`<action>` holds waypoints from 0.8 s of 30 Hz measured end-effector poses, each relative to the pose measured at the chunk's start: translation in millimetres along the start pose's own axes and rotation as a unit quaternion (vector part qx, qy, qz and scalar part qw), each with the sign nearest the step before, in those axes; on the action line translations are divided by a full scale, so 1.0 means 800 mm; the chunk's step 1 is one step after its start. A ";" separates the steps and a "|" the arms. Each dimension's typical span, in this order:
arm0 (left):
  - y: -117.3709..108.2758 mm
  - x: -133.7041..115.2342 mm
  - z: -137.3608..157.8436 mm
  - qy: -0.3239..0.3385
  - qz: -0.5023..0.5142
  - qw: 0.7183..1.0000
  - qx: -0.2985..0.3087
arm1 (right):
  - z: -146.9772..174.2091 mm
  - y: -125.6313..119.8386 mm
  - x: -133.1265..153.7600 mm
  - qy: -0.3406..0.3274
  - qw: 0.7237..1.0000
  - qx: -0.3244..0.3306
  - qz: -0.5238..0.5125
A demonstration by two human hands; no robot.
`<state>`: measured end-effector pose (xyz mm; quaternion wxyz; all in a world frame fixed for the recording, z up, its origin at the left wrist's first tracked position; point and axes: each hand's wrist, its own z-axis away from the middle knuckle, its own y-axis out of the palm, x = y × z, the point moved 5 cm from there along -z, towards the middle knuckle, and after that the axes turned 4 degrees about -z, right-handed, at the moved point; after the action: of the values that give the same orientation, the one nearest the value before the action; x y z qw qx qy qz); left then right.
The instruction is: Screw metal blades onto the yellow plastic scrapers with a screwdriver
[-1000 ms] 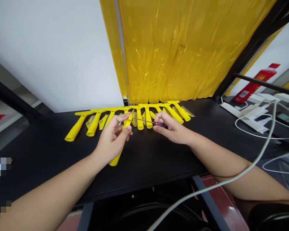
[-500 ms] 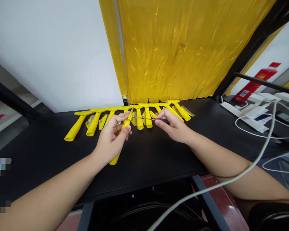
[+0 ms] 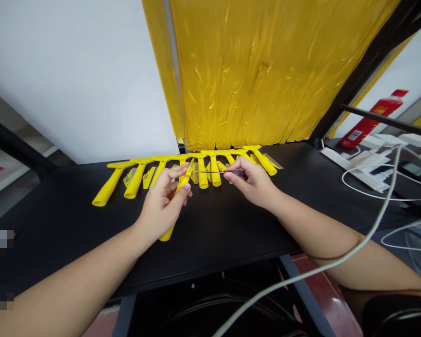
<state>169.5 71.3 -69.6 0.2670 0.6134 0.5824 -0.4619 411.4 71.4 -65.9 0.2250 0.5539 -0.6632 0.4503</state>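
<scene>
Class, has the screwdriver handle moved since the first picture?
Yes: the screwdriver handle has moved slightly upward in view, judged against the row of yellow tools resting on the black table.

Tilted yellow scraper (image 3: 185, 179), level screwdriver (image 3: 239, 173)

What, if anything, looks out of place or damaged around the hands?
The loose white cable looks odd: it crosses the view in front of the right forearm, where it might snag. The held yellow tool and screwdriver show no visible damage.
</scene>
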 end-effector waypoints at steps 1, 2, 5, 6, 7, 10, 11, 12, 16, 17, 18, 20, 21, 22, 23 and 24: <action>0.000 0.001 0.000 0.002 0.000 1.000 -0.001 | -0.001 0.001 0.000 0.001 1.000 0.002 -0.003; -0.001 0.003 0.001 0.006 0.000 1.000 -0.002 | -0.001 0.002 0.000 0.004 1.000 0.009 -0.009; -0.002 0.004 0.002 0.027 -0.009 1.000 0.005 | 0.000 0.012 -0.007 0.046 0.996 0.055 -0.055; -0.001 0.003 0.003 0.037 -0.017 0.999 0.010 | 0.001 0.016 -0.012 0.072 0.992 0.073 -0.077; -0.001 0.001 0.003 0.047 -0.025 0.998 0.014 | 0.002 0.020 -0.016 0.097 0.987 0.088 -0.097; 0.000 -0.003 0.004 0.064 -0.046 0.997 0.023 | 0.005 0.026 -0.017 0.099 0.984 0.099 -0.107; -0.001 -0.004 0.004 0.064 -0.050 0.996 0.023 | 0.005 0.025 -0.013 0.075 0.989 0.095 -0.090; -0.002 -0.003 0.004 0.058 -0.052 0.997 0.021 | 0.005 0.023 -0.007 0.045 0.993 0.089 -0.067; -0.005 0.004 0.004 0.021 -0.062 0.998 0.014 | 0.006 0.013 0.016 -0.069 0.996 0.039 0.037; -0.005 0.007 0.004 0.016 -0.065 0.998 0.017 | 0.007 0.011 0.021 -0.092 0.994 0.020 0.057; -0.006 0.008 0.005 0.013 -0.066 0.998 0.019 | 0.007 0.009 0.024 -0.108 0.992 0.005 0.072; -0.006 0.011 0.006 0.010 -0.063 0.998 0.018 | 0.009 0.010 0.027 -0.112 0.991 -0.008 0.078; -0.007 0.012 0.006 0.009 -0.062 0.998 0.015 | 0.009 0.012 0.027 -0.100 0.993 -0.008 0.069; -0.007 0.012 0.007 0.011 -0.064 0.998 0.011 | 0.009 0.014 0.026 -0.083 0.995 -0.005 0.053; -0.007 0.012 0.007 0.014 -0.067 0.998 0.008 | 0.009 0.017 0.025 -0.063 0.998 -0.002 0.030; -0.007 0.011 0.007 0.016 -0.072 0.997 0.006 | 0.009 0.019 0.023 -0.040 0.999 0.000 0.002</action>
<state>161.4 71.7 -78.8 0.2193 0.5788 0.6266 -0.4735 393.4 55.1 -59.9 0.1977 0.5702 -0.6724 0.4285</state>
